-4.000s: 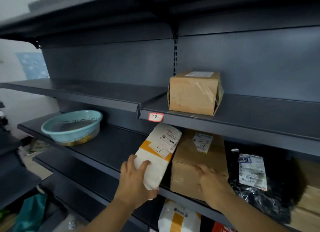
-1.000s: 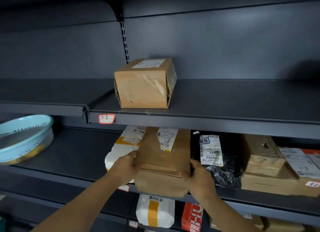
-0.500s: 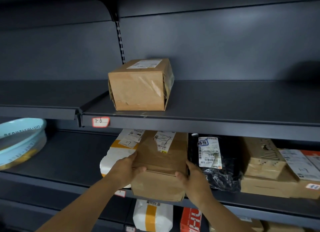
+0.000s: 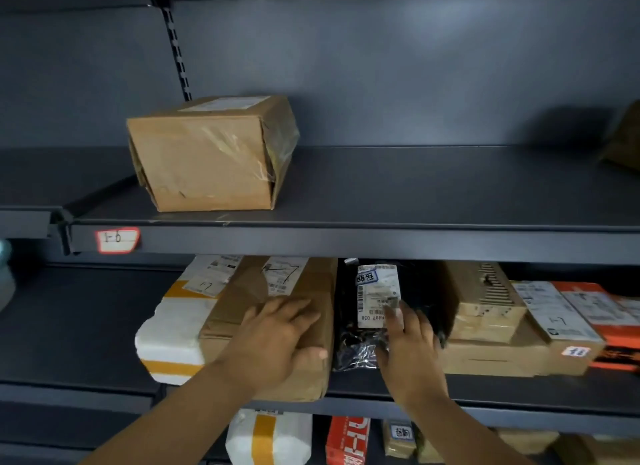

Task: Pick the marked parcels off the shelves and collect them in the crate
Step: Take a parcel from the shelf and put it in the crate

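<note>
A brown paper parcel (image 4: 304,291) with a white label lies on the middle shelf (image 4: 519,392). My left hand (image 4: 277,340) rests flat on top of it, thumb at its right side. To its left lies a white and orange parcel (image 4: 173,329). To its right stands a black plastic parcel (image 4: 349,346) with a white barcode label. My right hand (image 4: 412,350) touches that black parcel with straight fingers on its label. No crate is in view.
A taped cardboard box (image 4: 207,156) sits on the upper shelf above a tag marked 1-6 (image 4: 117,240). Cardboard boxes (image 4: 485,312) and an orange parcel (image 4: 613,326) fill the middle shelf's right. More parcels (image 4: 270,437) lie on the shelf below.
My hands let go of the brown parcel's sides. The left hand now lies on its top and the right hand has moved right onto the black parcel. The view shifted right.
</note>
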Motion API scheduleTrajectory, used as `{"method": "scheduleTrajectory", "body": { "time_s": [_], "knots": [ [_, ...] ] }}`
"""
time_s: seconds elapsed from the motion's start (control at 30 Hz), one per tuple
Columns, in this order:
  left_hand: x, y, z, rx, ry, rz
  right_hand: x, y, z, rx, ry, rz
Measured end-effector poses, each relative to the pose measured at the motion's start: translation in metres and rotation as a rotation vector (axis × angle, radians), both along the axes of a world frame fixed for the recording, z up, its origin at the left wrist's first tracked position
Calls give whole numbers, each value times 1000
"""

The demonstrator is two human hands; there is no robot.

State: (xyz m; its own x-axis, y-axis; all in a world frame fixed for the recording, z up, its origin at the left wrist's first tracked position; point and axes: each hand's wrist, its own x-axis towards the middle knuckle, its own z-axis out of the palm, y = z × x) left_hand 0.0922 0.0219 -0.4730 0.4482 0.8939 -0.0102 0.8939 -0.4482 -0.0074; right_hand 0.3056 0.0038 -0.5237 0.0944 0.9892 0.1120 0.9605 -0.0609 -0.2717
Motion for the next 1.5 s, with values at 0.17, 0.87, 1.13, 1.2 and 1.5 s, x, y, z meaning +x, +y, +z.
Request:
{"method": "scheduleTrajectory", "body": {
  "time_s": [0.17, 0.87, 1.13, 1.2, 1.5],
  "knots": [
    [12, 5, -14, 29, -139, 52, 21, 7, -8, -121, -172, -2],
    [43, -28, 22, -69, -113, 27, 72, -66, 16, 363, 72, 197],
    [111, -87, 71, -350, -655, 123, 157, -158, 51, 298, 52, 275],
    [140, -105, 82, -413, -738, 153, 184, -190, 54, 288, -39, 344],
    [341, -243, 92, -888, -545, -118, 349, -377, 98, 303, -362, 371]
  ]
}}
